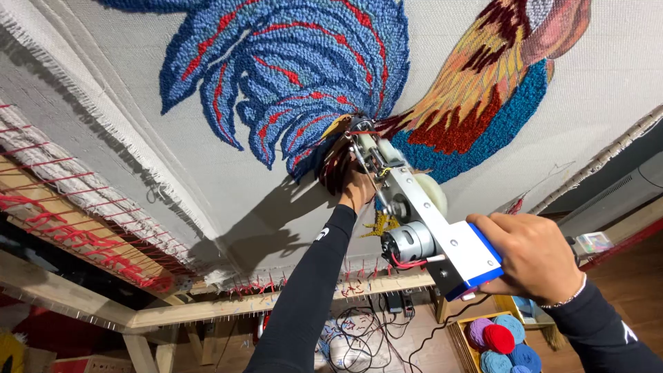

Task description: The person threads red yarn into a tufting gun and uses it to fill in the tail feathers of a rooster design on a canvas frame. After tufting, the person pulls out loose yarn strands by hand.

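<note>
While both hands steady tufting gun, tip against rooster rug

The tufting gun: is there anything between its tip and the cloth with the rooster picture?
Nothing visible. The tufting gun has its tip against the stretched cloth, beside the blue feathers. The left hand grips its front, the right hand its blue rear handle.

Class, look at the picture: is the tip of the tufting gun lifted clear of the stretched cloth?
No. The tufting gun, gripped by the right hand, has its tip pressed against the cloth.
</note>
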